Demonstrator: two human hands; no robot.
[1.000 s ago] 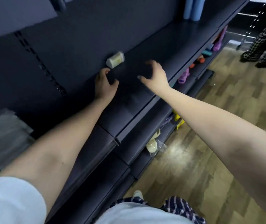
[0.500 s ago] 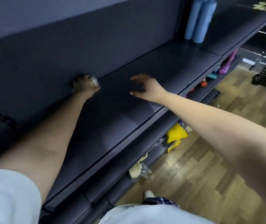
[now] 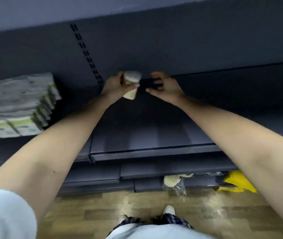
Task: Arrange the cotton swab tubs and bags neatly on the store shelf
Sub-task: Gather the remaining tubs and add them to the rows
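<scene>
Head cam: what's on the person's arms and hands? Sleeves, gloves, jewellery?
The left hand and right hand are bare: no gloves, rings or watch visible. The left arm has a pale short sleeve; the right arm shows none in frame.

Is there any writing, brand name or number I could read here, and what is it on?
Nothing here can be read.
Tub in the left hand: dark marks on its label, too blurred to read.
Stacked bags at the left: green and white labels, too blurred to read.
Yellow pack lower down: no lettering visible.
</scene>
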